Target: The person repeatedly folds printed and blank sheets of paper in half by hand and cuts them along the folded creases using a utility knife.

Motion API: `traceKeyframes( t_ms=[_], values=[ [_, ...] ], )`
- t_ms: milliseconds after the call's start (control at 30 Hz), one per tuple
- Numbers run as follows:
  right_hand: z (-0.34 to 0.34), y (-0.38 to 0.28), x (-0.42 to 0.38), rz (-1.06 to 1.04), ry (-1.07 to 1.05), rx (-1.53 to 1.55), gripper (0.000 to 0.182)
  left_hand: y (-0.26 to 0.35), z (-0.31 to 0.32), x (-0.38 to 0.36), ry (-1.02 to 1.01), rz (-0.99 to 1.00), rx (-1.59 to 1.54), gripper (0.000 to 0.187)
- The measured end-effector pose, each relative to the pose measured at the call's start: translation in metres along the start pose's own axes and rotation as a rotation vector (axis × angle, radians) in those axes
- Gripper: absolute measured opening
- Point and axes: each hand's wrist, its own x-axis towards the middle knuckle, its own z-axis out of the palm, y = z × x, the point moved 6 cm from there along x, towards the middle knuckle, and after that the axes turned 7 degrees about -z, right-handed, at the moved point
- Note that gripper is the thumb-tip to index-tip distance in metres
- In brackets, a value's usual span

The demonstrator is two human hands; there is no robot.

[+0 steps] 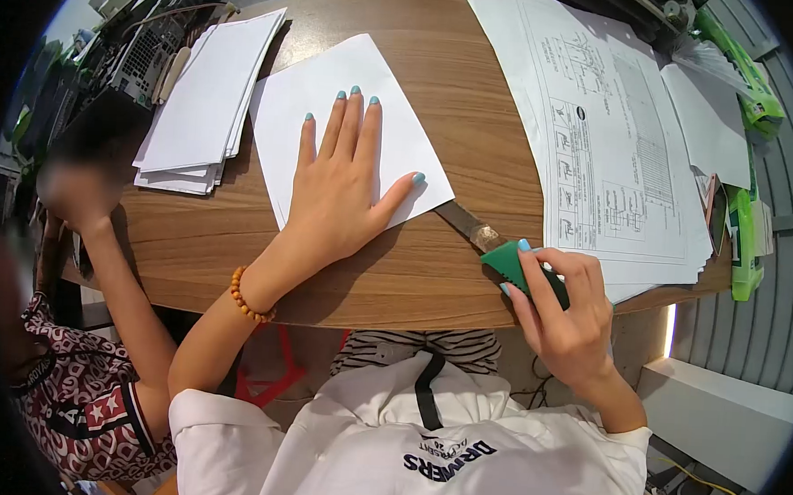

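My left hand (335, 195) lies flat on a blank white sheet of paper (282, 120), fingers stretched out and thumb spread to the right. The sheet sits at an angle on the wooden table. In my right hand (565, 315) is a knife (501, 259) with a green handle and a worn, dark metal blade. Its handle is pinched between thumb and fingers near the table's front edge. The blade points up and left, with its far end at the sheet's lower right corner, where the paper hides the tip.
A stack of white paper (202, 103) lies to the left. Printed sheets with drawings (612, 160) cover the right side, beside green-and-white packaging (745, 243). A black computer case (160, 56) stands at the back left. Another person's arm (130, 274) rests at the table's left edge.
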Motion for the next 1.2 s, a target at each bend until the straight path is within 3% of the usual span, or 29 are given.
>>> traceKeyframes(
  t_ms=[233, 300, 533, 600, 800, 1200],
  values=[
    [0.007, 0.007, 0.004, 0.052, -0.013, 0.070, 0.039, 0.000, -0.001, 0.000, 0.001, 0.011, 0.015, 0.077],
    [0.007, 0.010, 0.001, 0.061, -0.018, 0.079, 0.039, 0.000, 0.001, 0.000, -0.088, -0.014, 0.063, 0.075],
    [0.017, 0.024, 0.013, 0.052, -0.020, 0.133, 0.039, 0.002, 0.000, -0.001, -0.012, 0.026, 0.023, 0.076],
    [0.025, 0.033, 0.024, 0.035, -0.010, 0.144, 0.039, 0.001, 0.001, 0.000, -0.094, -0.010, 0.046, 0.074],
    [0.046, 0.060, 0.062, -0.071, 0.018, 0.143, 0.030, 0.001, 0.002, -0.001, -0.029, 0.019, 0.010, 0.077],
    [0.104, 0.098, 0.160, -0.179, 0.091, 0.177, 0.028, -0.001, 0.000, 0.001, -0.005, -0.026, 0.000, 0.079]
  ],
)
